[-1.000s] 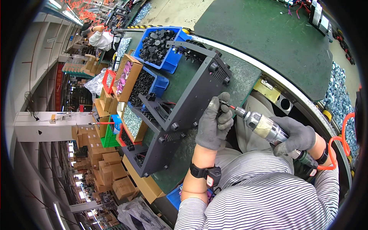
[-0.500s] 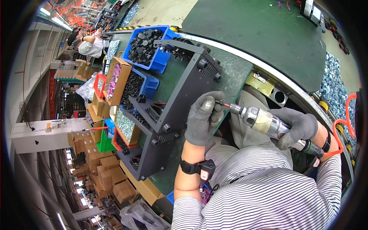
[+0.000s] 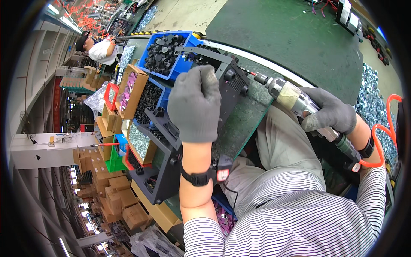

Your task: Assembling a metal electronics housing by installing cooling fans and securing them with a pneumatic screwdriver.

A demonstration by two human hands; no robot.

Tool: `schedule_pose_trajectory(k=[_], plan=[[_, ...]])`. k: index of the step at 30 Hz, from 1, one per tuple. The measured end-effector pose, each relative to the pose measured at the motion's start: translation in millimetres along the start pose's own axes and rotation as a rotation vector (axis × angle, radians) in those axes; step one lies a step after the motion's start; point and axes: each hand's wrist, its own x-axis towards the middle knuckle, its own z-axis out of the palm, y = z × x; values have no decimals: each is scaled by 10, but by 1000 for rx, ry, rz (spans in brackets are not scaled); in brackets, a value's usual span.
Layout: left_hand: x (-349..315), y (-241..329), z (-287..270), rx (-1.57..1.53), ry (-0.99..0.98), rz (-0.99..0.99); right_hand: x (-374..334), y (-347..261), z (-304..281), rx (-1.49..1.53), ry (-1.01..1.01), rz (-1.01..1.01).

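Observation:
My right hand [image 3: 329,110], in a grey glove, is closed around a silver air screwdriver [image 3: 286,93]. Its bit points left, with a small dark piece at the tip, beside the far end of a dark grey metal housing [image 3: 229,102]. The housing lies on the bench, with round black feet [image 3: 230,75] and slots at that end. Above the housing is my left hand [image 3: 195,107], also gloved, its fingers curled; whether anything is in them is hidden. A second dark housing [image 3: 160,182] lies nearer to me.
Blue bins of black caps [image 3: 162,53] and small black parts [image 3: 148,100] stand on the left, beside cartons of purple parts [image 3: 127,92] and silver screws [image 3: 139,141]. An orange air hose [image 3: 376,145] loops at the right. A co-worker [image 3: 100,50] is at the far left.
My left hand has moved left and away from the bit, over the housing. The screwdriver has swung farther from me, its tip now beside the housing's end.

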Motion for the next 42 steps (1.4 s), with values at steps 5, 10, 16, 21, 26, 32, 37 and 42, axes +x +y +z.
schedule_pose_trajectory(k=[5,10,16,21,26,32,37,42], plan=[[67,-53,195,349,-252,-96,129,-14,9,-72,-24,9],[47,-150,293,372,-159,76,138,29,70,116,81,63],[23,-211,332,386,-140,109,173,161,90,7,179,-15],[53,-149,289,372,-119,131,210,275,-46,-227,270,-48],[57,-158,274,360,-227,54,217,277,-58,-48,231,18],[25,-188,199,226,-41,125,258,300,-86,-172,205,-63],[-494,-33,2,-526,-14,-33,-34,562,-271,-230,316,-31],[-1310,-19,123,-1750,-367,-1420,-310,804,-97,-105,258,-141]])
